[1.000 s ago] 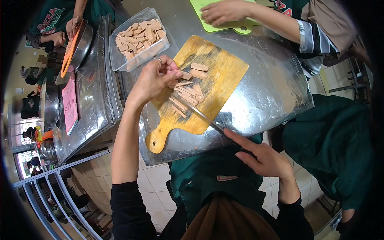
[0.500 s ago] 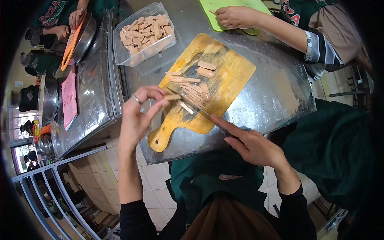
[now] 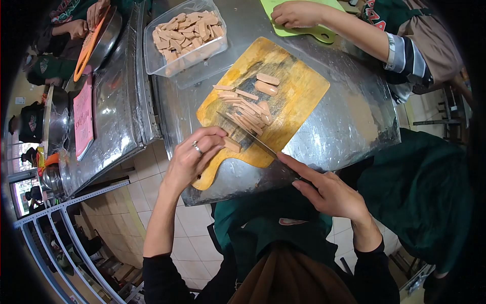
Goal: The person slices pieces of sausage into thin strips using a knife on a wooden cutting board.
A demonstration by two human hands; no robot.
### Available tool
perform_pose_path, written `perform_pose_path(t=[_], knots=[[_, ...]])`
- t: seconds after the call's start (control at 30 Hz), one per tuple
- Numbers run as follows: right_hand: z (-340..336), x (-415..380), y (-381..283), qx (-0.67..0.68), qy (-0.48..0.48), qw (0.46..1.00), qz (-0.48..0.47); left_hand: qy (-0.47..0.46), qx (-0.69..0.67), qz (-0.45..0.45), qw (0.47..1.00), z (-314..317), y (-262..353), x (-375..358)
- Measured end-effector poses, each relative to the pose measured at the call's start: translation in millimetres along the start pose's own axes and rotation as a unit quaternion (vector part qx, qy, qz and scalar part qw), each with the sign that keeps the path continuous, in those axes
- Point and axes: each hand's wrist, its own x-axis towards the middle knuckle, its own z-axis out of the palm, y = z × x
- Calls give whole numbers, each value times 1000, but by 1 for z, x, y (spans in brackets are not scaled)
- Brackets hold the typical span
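Observation:
My right hand (image 3: pixel 329 193) is closed round the dark handle of a knife (image 3: pixel 259 144), whose blade lies across a yellow, worn wooden cutting board (image 3: pixel 298 96). Beside the blade, my left hand (image 3: pixel 195 154) pinches a piece of sausage (image 3: pixel 232 144) and holds it down on the board near its handle end. On the blade's far side lies a pile of cut sausage strips (image 3: pixel 246 111). Two thicker sausage pieces (image 3: pixel 266 88) rest farther up the board.
A clear plastic tub (image 3: pixel 185 66) full of sausage pieces stands at the table's back left. At the back right, another person's hand (image 3: pixel 298 14) is over a green cutting board (image 3: pixel 321 33). A pink paper (image 3: pixel 83 119) lies on the neighbouring metal counter (image 3: pixel 116 106).
My left hand has come down and toward me, bringing the sausage piece from above the board onto it. The knife has shifted slightly right and toward me.

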Motion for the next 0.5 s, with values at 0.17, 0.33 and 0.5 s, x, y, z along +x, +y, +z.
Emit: perform_pose_path(t=[0.17, 0.33, 0.5], knots=[[1, -13, 18, 15, 73, 990, -117, -6, 9, -6, 1000, 4, -4, 4], [-8, -23, 18, 14, 93, 991, -92, 93, 88, -109, 986, 7, 8, -1], [2, -23, 18, 7, 67, 992, -107, 147, 71, -206, 965, 32, 30, 6]])
